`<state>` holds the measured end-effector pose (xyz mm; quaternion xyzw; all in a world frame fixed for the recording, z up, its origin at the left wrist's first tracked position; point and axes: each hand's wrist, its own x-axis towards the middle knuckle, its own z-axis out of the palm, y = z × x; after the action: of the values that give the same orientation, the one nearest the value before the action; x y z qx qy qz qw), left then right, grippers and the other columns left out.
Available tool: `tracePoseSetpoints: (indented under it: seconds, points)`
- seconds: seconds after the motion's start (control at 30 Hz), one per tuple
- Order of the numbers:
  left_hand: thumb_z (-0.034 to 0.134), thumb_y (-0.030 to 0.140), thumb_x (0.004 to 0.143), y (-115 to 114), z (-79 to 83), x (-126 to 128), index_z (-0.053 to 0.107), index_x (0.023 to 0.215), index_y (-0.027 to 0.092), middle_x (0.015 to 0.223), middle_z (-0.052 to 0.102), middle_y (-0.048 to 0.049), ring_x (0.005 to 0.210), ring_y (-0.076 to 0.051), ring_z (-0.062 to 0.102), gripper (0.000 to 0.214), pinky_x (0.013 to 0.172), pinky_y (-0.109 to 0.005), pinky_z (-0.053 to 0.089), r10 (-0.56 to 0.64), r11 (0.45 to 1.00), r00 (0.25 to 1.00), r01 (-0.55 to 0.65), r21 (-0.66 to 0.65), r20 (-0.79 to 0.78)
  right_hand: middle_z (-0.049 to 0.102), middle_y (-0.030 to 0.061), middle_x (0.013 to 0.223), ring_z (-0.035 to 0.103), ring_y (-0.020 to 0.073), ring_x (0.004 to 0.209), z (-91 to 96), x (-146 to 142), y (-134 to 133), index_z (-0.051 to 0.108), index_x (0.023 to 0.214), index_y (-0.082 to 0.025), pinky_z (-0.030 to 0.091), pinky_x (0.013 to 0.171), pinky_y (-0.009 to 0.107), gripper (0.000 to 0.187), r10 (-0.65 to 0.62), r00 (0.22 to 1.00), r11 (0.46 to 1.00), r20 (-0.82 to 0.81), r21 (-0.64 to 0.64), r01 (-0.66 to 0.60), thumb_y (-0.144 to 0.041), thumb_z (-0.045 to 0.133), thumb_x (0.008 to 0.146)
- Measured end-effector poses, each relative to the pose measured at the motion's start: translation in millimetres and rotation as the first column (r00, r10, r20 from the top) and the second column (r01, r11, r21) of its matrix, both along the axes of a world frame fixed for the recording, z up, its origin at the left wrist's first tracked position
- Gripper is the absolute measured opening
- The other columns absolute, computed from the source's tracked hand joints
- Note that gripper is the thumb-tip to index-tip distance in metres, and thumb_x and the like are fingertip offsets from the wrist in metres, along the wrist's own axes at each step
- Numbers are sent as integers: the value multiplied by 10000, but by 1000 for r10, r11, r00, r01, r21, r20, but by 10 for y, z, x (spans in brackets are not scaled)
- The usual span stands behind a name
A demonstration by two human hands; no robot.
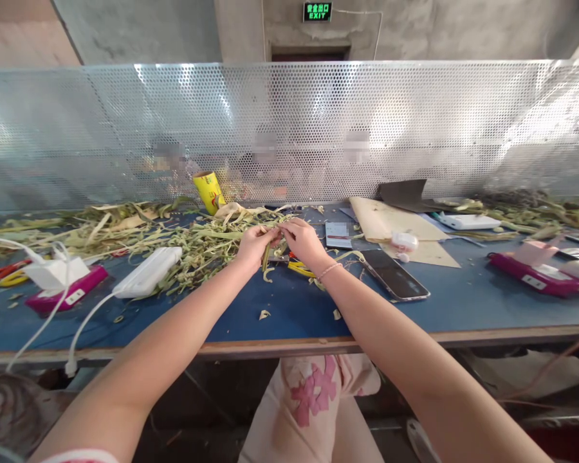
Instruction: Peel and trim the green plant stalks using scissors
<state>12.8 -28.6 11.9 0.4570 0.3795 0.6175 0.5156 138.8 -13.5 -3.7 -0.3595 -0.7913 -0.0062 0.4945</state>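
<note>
My left hand [255,247] and my right hand [303,242] meet over the blue table, fingertips close together. Both are closed in a pinch on a greenish-brown dried leaf strip [266,260], whose lower end hangs down curled below my left fingers. The fingers hide its upper part. Behind and to the left of my hands spreads a loose pile of dried leaves and stalks [200,247]. Partly under my right hand and wrist lies a metal tool with yellow handles [300,268]; its kind is not clear.
A phone [396,275], earphone case [404,242] and beige paper [390,220] lie right. Left are a white power bank [148,272] and a magenta power strip [67,289] with cables. A yellow can [209,191] leans near the perforated metal screen [289,122]. Another power strip [535,273] sits far right.
</note>
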Motion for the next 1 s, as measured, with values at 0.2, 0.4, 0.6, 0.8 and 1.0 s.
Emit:
tracePoseSetpoints:
  seconds: [0.2,0.4,0.6,0.8,1.0]
  points:
    - [736,231,554,27,-63,-23,559,575,132,504,579,28,521,-78,557,204,600,-207,485,58,995,989,-46,91,-134,607,118,863,566,189,827,20,-21,-12,643,952,-136,473,811,345,292,-43,993,999,112,-29,46,-139,376,831]
    - [745,260,536,40,-81,-33,556,571,139,484,554,33,517,-86,558,227,596,-216,487,83,990,978,-58,132,-191,617,115,832,571,189,797,43,-26,-27,652,870,-141,470,793,341,264,-60,991,997,122,-50,66,-134,392,820]
    - [751,304,518,-12,-34,-9,578,601,128,553,593,17,545,-94,561,261,641,-259,494,55,991,988,-37,125,-148,658,77,839,600,173,801,51,-40,-31,629,878,-162,466,771,313,213,-68,983,993,-171,-102,51,-139,450,763]
    - [760,316,496,-7,-33,15,579,584,120,574,602,3,571,-91,568,281,660,-256,486,10,997,999,-6,82,-47,639,18,685,581,140,612,52,-43,-66,590,919,-177,459,642,273,201,-63,957,982,-283,-189,8,-193,475,755]
    - [759,317,495,-12,-39,23,560,581,128,561,600,11,580,-99,577,288,677,-279,496,39,993,998,-33,109,-52,682,61,839,613,157,777,42,-39,-28,646,821,-170,458,757,292,186,-62,955,992,-289,-119,28,-160,472,757]
